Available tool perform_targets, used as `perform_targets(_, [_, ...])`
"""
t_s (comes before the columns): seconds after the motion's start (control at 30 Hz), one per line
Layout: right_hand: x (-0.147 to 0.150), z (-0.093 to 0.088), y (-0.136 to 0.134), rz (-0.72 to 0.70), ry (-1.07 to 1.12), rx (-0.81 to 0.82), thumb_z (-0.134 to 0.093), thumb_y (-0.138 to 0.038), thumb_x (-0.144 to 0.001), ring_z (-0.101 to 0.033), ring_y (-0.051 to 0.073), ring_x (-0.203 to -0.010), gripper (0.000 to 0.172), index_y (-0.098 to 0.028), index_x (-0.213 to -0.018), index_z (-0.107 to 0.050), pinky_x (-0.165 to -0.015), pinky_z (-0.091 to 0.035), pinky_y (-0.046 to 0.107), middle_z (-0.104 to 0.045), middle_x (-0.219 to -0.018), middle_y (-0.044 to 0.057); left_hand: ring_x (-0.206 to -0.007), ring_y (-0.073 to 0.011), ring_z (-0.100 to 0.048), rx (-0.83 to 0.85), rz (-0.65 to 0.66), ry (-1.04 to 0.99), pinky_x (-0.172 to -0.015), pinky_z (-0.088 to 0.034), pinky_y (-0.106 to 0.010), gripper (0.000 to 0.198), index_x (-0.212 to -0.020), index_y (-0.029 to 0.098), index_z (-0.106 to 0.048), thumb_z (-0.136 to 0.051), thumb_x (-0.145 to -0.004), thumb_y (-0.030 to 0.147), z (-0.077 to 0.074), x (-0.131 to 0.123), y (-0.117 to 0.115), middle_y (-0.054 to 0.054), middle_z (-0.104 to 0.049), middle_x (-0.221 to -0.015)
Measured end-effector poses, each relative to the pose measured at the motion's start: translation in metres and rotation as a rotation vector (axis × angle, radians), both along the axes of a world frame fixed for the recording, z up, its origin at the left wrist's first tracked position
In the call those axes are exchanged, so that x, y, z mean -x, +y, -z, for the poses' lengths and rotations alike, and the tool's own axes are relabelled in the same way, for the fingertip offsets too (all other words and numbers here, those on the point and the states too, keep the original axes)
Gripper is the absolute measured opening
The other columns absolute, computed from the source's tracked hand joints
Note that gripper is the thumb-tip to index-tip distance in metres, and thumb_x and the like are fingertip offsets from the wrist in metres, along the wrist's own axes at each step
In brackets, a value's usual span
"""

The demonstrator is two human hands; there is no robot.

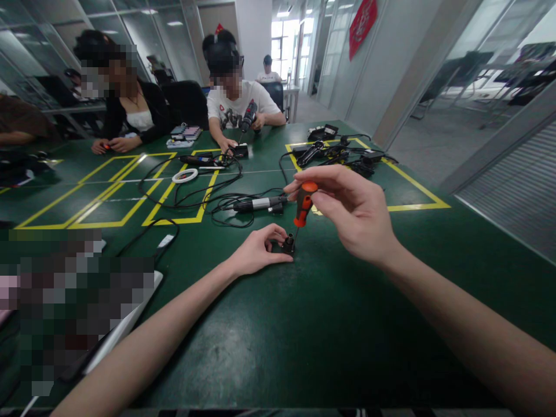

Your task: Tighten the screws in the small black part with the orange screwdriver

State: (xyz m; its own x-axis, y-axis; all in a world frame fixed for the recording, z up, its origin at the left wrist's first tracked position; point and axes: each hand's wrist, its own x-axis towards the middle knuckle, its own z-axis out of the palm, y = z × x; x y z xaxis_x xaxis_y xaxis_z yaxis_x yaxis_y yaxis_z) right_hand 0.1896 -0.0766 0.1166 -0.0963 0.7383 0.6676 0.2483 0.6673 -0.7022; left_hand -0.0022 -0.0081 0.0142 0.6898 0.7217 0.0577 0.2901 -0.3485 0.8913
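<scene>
Between the thumb and fingers of my left hand (256,252) is a small black part (288,244) with a short upright tube, held down at the tabletop. My right hand (358,211) grips the orange and dark grey handle of a screwdriver (306,204). The screwdriver stands nearly upright, its thin shaft pointing down at the right side of the black part. Whether the tip sits in a screw is too small to tell. Just beyond my hands lies a silver and black pen-shaped tool (260,204) with a coiled black cable.
Yellow tape (417,207) marks areas on the green table (347,347). Black cables and devices (339,153) are piled at the back right. A white ring (185,175) lies back left. Across the table, one person holds a power drill (249,116); another sits further left. A blurred-out object fills the near left.
</scene>
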Motion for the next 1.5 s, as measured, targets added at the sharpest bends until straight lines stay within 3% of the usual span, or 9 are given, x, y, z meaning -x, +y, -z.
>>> perform_targets(0.23, [0.0,-0.001,0.001,0.086,-0.035,-0.075,-0.073,-0.024,-0.088,-0.069,0.022,-0.099,0.016,-0.028,-0.101,-0.08,-0.083,-0.064,0.037,-0.072,-0.106,0.005,-0.076,-0.0122,-0.057,-0.027,0.098,0.054,-0.069,-0.043,-0.025,0.039,-0.115,0.017,-0.072,-0.078,-0.082,0.038,0.001,0.001,0.003,-0.005,-0.073,-0.105])
perform_targets(0.4, [-0.002,-0.002,-0.001,0.03,-0.034,-0.016,-0.062,-0.024,-0.096,-0.073,0.022,-0.093,0.022,-0.028,-0.11,-0.079,-0.083,-0.064,0.04,-0.078,-0.103,0.005,-0.089,-0.0165,-0.063,-0.059,0.038,-0.013,-0.069,-0.045,-0.025,0.053,-0.113,0.018,-0.064,-0.088,-0.072,0.042,0.0,0.0,-0.001,-0.005,-0.071,-0.105])
perform_targets(0.53, [0.0,0.001,0.0,0.04,-0.038,-0.031,-0.071,-0.023,-0.089,-0.072,0.023,-0.098,0.021,-0.027,-0.109,-0.078,-0.087,-0.063,0.04,-0.077,-0.105,0.005,-0.066,-0.0099,-0.05,-0.125,0.016,0.041,-0.063,-0.04,-0.024,0.04,-0.099,0.018,-0.063,-0.085,-0.076,0.043,0.0,-0.001,-0.003,0.002,-0.065,-0.085])
perform_targets(0.63, [0.001,0.003,0.001,0.038,-0.051,-0.049,-0.07,-0.017,-0.088,-0.07,0.022,-0.101,0.025,-0.026,-0.111,-0.077,-0.088,-0.062,0.038,-0.075,-0.108,0.005,-0.063,-0.0086,-0.046,-0.114,0.029,0.019,-0.061,-0.037,-0.023,0.034,-0.094,0.017,-0.063,-0.083,-0.078,0.039,0.002,-0.001,-0.001,0.004,-0.062,-0.08])
perform_targets(0.87, [0.001,0.004,0.002,-0.003,-0.048,-0.043,-0.063,-0.014,-0.094,-0.07,0.021,-0.1,0.029,-0.026,-0.117,-0.076,-0.085,-0.062,0.037,-0.074,-0.108,0.006,-0.066,-0.009,-0.045,-0.079,0.112,0.012,-0.064,-0.037,-0.023,0.033,-0.113,0.015,-0.07,-0.074,-0.086,0.034,0.002,-0.002,0.002,0.004,-0.061,-0.078])
perform_targets(1.03, [0.001,0.005,0.005,0.088,-0.034,-0.107,-0.073,-0.018,-0.088,-0.067,0.022,-0.101,0.023,-0.026,-0.108,-0.079,-0.079,-0.062,0.035,-0.07,-0.105,0.006,-0.063,-0.0079,-0.043,-0.018,0.053,-0.012,-0.064,-0.037,-0.023,0.053,-0.127,0.016,-0.064,-0.079,-0.081,0.034,0.003,-0.002,0.003,-0.001,-0.072,-0.095])
perform_targets(1.1, [0.001,0.006,0.005,0.077,-0.025,-0.097,-0.069,-0.018,-0.09,-0.069,0.022,-0.099,0.026,-0.027,-0.112,-0.078,-0.08,-0.063,0.036,-0.071,-0.104,0.006,-0.063,-0.0081,-0.045,0.002,0.013,-0.037,-0.062,-0.038,-0.023,0.05,-0.118,0.015,-0.063,-0.082,-0.077,0.036,0.004,-0.001,0.002,-0.001,-0.072,-0.094])
perform_targets(1.23, [0.001,0.007,0.004,-0.011,0.005,-0.035,-0.057,-0.017,-0.097,-0.072,0.021,-0.101,0.029,-0.025,-0.121,-0.073,-0.085,-0.063,0.038,-0.075,-0.114,0.006,-0.06,-0.0089,-0.046,-0.037,-0.028,-0.027,-0.06,-0.036,-0.022,0.034,-0.09,0.016,-0.063,-0.083,-0.074,0.038,0.003,-0.001,0.002,0.006,-0.059,-0.069])
perform_targets(1.5, [0.002,0.009,0.007,0.06,-0.012,-0.082,-0.071,-0.02,-0.091,-0.069,0.019,-0.096,0.019,-0.025,-0.109,-0.076,-0.084,-0.062,0.034,-0.069,-0.104,0.004,-0.068,-0.0105,-0.048,-0.124,-0.031,0.015,-0.067,-0.039,-0.024,0.032,-0.099,0.016,-0.073,-0.082,-0.077,0.038,0.005,-0.001,0.002,0.004,-0.057,-0.075])
